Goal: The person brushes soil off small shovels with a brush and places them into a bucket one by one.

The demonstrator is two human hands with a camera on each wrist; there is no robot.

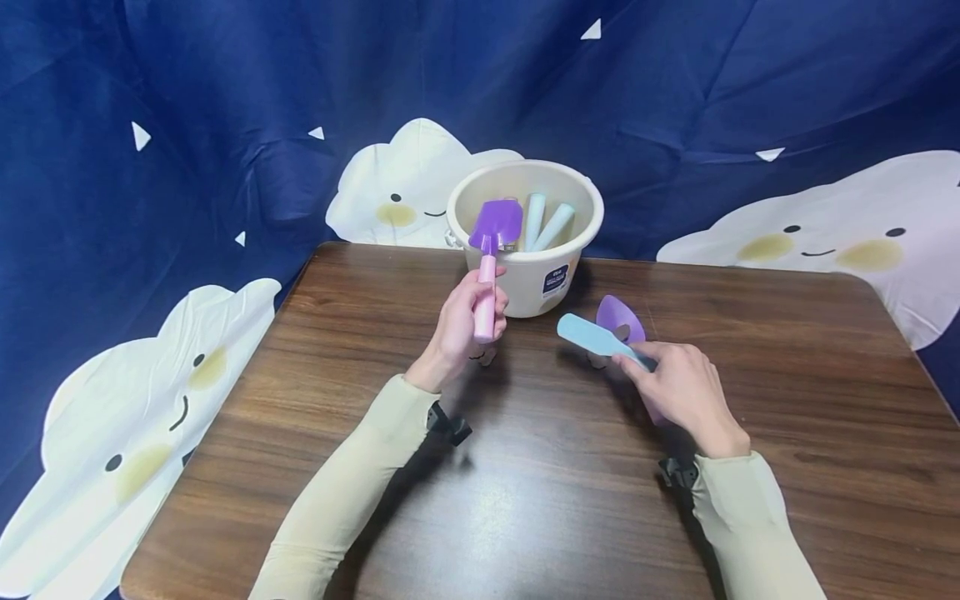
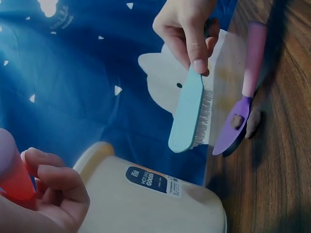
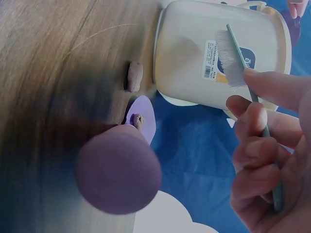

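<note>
My left hand grips the pink handle of a purple-bladed toy trowel, its blade raised at the bucket's front rim. My right hand pinches a light blue brush by its thin handle; pale bristles show in the right wrist view. Under the brush and right hand, a second purple trowel with a pink handle lies on the table. A small brown lump rests on its blade, and another lump lies on the wood beside it.
A cream bucket stands at the table's back edge, with two light blue handles inside. Partly hidden below my left hand is a small greyish object. Behind the brown wooden table hangs a dark blue cloth with clouds.
</note>
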